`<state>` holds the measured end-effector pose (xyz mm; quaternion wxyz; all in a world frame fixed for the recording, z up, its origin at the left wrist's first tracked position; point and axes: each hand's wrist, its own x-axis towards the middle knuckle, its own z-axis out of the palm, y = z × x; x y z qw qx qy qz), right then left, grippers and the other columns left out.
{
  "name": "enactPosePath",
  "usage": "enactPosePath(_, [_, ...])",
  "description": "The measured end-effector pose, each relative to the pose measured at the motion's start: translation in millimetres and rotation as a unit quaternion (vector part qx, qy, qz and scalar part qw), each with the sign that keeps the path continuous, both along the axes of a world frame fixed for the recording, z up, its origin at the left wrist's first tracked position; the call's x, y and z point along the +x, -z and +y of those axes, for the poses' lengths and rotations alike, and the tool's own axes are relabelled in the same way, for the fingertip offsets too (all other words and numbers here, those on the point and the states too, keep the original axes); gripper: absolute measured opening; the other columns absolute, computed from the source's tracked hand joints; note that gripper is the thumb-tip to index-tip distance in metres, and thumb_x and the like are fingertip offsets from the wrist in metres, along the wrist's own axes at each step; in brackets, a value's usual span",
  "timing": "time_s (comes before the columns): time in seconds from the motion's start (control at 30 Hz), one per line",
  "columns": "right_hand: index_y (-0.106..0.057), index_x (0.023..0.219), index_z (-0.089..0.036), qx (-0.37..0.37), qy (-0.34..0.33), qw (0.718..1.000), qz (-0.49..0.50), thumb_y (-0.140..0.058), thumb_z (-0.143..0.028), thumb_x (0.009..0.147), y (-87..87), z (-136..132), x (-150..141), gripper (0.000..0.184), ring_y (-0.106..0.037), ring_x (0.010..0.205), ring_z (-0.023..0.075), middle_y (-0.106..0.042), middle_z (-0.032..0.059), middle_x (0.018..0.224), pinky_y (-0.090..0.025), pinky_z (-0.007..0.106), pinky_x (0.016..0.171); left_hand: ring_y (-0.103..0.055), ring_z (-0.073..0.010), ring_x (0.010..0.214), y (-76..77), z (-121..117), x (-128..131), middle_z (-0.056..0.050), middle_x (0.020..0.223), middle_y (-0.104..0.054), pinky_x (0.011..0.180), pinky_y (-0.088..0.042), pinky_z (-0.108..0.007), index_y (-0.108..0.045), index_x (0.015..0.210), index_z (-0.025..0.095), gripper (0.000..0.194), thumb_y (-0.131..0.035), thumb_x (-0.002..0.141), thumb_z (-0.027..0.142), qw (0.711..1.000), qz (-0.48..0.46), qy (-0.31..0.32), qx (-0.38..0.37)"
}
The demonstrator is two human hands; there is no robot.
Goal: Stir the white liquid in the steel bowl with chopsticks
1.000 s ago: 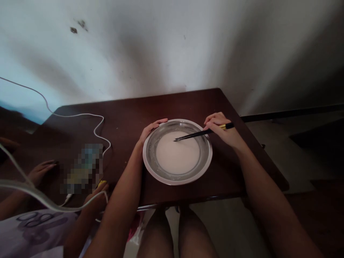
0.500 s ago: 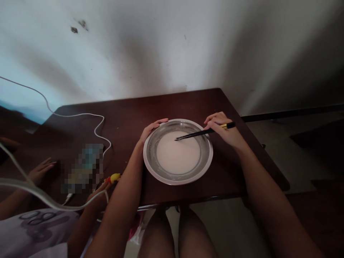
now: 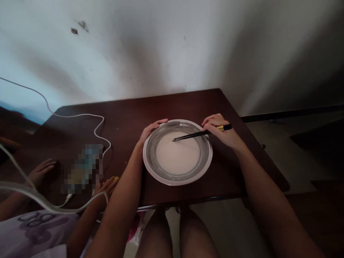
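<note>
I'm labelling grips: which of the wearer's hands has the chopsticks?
The right hand, closed on the black chopsticks; the left hand lies against the bowl's rim.

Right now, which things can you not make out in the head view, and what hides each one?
All in the head view:
- Bowl floor: covered by white liquid.
- Chopsticks: gripped part, partly covered by the right hand.
- Flat object: blurred into squares.
- Yellow thing: mostly covered by another person's hand.
- Thin cable: far end cut off by the left edge.
</note>
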<state>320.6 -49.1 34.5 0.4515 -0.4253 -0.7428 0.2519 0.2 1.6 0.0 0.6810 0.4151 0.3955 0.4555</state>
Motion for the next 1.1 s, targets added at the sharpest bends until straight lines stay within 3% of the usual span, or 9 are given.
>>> enactPosePath(0.07, [-0.077, 0.067, -0.028, 0.019, 0.023, 0.999, 0.025, -0.062, -0.035, 0.098, -2.8, -0.1, 5.2, 0.034, -0.063, 0.101, 0.0276, -0.076, 0.0048, 0.090, -0.046, 0.048, 0.099, -0.070, -0.0325, 0.120, -0.5, -0.1, 0.3, -0.009, 0.114, -0.082, 0.114, -0.049, -0.041, -0.085, 0.104, 0.018, 0.034, -0.074, 0.074, 0.028, 1.000, -0.003, -0.005, -0.004])
enactPosePath(0.17, [-0.075, 0.063, -0.028, 0.008, -0.007, 0.998, 0.055, -0.059, -0.035, 0.099, -7.4, -2.8, 8.0, 0.041, -0.063, 0.102, 0.0273, -0.076, 0.0053, 0.089, -0.047, 0.048, 0.100, -0.071, -0.0319, 0.120, -0.6, -0.1, 0.4, -0.008, 0.115, -0.083, 0.115, -0.049, -0.041, -0.085, 0.105, 0.020, 0.034, -0.074, 0.075, 0.029, 1.000, 0.003, -0.008, -0.007])
enactPosePath(0.33, [-0.081, 0.075, -0.029, -0.042, -0.067, 0.997, -0.009, -0.065, -0.037, 0.096, -4.0, -3.3, -0.5, 0.027, -0.064, 0.106, 0.0278, -0.078, 0.0048, 0.096, -0.048, 0.048, 0.100, -0.069, -0.0342, 0.124, 0.3, 0.7, 0.7, -0.008, 0.112, -0.083, 0.113, -0.050, -0.041, -0.085, 0.103, 0.022, 0.032, -0.074, 0.075, 0.031, 1.000, 0.012, -0.006, -0.003])
enactPosePath(0.57, [-0.076, 0.066, -0.028, 0.001, 0.004, 0.999, 0.040, -0.060, -0.040, 0.101, -4.4, -0.1, 9.9, 0.040, -0.064, 0.101, 0.0275, -0.076, 0.0050, 0.089, -0.046, 0.048, 0.100, -0.070, -0.0336, 0.123, 2.6, 2.7, -0.2, -0.008, 0.114, -0.082, 0.112, -0.051, -0.041, -0.085, 0.104, 0.022, 0.033, -0.075, 0.074, 0.032, 1.000, 0.010, 0.000, 0.002])
enactPosePath(0.67, [-0.076, 0.063, -0.028, -0.035, -0.045, 0.997, 0.046, -0.059, -0.040, 0.101, -8.2, -3.5, 10.0, 0.044, -0.064, 0.103, 0.0275, -0.076, 0.0056, 0.090, -0.047, 0.048, 0.101, -0.068, -0.0346, 0.127, 3.2, 3.5, -1.3, -0.009, 0.115, -0.082, 0.113, -0.050, -0.041, -0.085, 0.104, 0.021, 0.033, -0.074, 0.075, 0.032, 1.000, 0.010, 0.002, 0.007])
enactPosePath(0.8, [-0.082, 0.075, -0.029, -0.054, -0.100, 0.994, -0.006, -0.065, -0.040, 0.096, -4.8, -4.9, -1.1, 0.029, -0.063, 0.108, 0.0283, -0.078, 0.0052, 0.097, -0.047, 0.048, 0.101, -0.068, -0.0345, 0.128, 2.4, 2.5, -1.5, -0.009, 0.114, -0.082, 0.113, -0.050, -0.040, -0.085, 0.104, 0.021, 0.033, -0.075, 0.075, 0.031, 1.000, 0.009, 0.004, 0.011])
enactPosePath(1.0, [-0.079, 0.070, -0.029, 0.003, 0.017, 1.000, 0.013, -0.064, -0.039, 0.098, -2.5, 0.4, 3.5, 0.033, -0.064, 0.103, 0.0284, -0.077, 0.0054, 0.093, -0.046, 0.050, 0.100, -0.071, -0.0322, 0.119, 1.8, 1.3, -0.5, -0.007, 0.113, -0.083, 0.109, -0.052, -0.039, -0.086, 0.104, 0.021, 0.032, -0.074, 0.075, 0.030, 1.000, 0.001, 0.001, 0.000])
enactPosePath(1.1, [-0.075, 0.063, -0.028, 0.004, 0.009, 0.999, 0.044, -0.059, -0.043, 0.101, -7.6, -1.0, 10.3, 0.045, -0.064, 0.103, 0.0286, -0.076, 0.0062, 0.091, -0.046, 0.050, 0.102, -0.071, -0.0314, 0.117, 1.9, 1.7, -0.6, -0.008, 0.112, -0.082, 0.109, -0.051, -0.039, -0.085, 0.104, 0.019, 0.034, -0.073, 0.074, 0.028, 1.000, -0.001, -0.004, 0.000])
